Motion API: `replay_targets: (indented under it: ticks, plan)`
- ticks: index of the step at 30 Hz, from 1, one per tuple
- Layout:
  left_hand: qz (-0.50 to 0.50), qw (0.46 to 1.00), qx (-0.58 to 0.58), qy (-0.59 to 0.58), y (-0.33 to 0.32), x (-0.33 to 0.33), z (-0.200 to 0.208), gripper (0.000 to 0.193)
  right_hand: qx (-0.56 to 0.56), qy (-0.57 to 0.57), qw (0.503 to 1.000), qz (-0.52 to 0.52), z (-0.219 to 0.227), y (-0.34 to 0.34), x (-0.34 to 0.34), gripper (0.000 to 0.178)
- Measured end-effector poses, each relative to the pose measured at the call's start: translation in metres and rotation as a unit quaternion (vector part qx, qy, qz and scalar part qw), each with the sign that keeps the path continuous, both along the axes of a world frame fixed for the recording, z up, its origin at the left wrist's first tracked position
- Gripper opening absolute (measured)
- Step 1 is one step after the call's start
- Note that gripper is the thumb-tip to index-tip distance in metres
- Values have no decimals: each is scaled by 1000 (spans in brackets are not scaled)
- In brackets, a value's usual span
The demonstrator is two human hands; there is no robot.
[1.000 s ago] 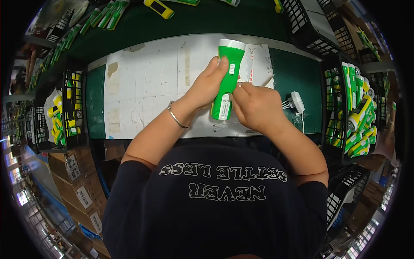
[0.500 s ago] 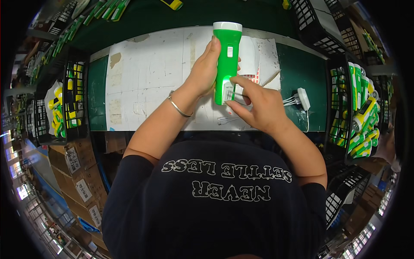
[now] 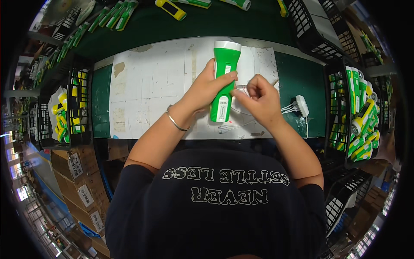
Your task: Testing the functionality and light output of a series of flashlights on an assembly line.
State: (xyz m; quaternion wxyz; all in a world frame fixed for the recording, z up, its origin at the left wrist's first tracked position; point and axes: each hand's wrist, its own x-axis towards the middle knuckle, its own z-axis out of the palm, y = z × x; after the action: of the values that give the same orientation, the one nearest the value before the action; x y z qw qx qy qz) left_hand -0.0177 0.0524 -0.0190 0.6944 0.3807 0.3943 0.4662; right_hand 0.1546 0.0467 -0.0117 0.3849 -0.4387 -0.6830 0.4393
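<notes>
A green flashlight point(image 3: 221, 90) with a white head stands nearly upright in the picture, head away from me. It has a white slide switch on its body and a white oval panel low on the handle. My left hand point(image 3: 208, 87) is wrapped round its middle, the thumb lying across the front below the switch. My right hand point(image 3: 261, 100) is just to the right of the handle, fingers curled in and thumb tip close to the flashlight's side. Whatever those fingers may hold is hidden.
A white charger plug point(image 3: 302, 106) with several white cables lies right on the white work sheet point(image 3: 146, 93) and green table. Black crates point(image 3: 79, 103) of flashlights stand left and, with another crate point(image 3: 340, 112), right. More flashlights point(image 3: 170, 9) lie along the back. Cardboard boxes point(image 3: 82, 190) are stacked lower left.
The flashlight has come nearer to me and tilted slightly. My left thumb has moved across its front. My right fingers have left the white panel and curled in beside the handle.
</notes>
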Motion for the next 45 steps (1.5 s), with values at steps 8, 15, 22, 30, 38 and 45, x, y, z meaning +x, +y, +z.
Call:
replay_targets:
  ticks: [8, 15, 22, 30, 38, 45]
  plan:
    - [-74, 945, 151, 280, -7, -12, 7, 51, -91, 46, 995, 19, 13, 39, 24, 25]
    - [-154, 744, 275, 589, -18, -46, 32, 37, -167, -13, 972, 164, 33, 36, 40, 61]
    - [-210, 732, 217, 611, -28, -72, 44, 34, -185, 53, 967, 166, 11, 33, 38, 63]
    - [-211, 792, 202, 536, -30, -55, 26, 48, -199, 39, 963, 180, -1, 26, 21, 65]
    - [-189, 897, 95, 387, -40, -56, 6, 59, -52, -122, 991, 21, -48, 10, -9, 53]
    - [-126, 965, -6, 229, -50, -53, -14, 62, -14, -225, 974, 40, -63, -1, -16, 34]
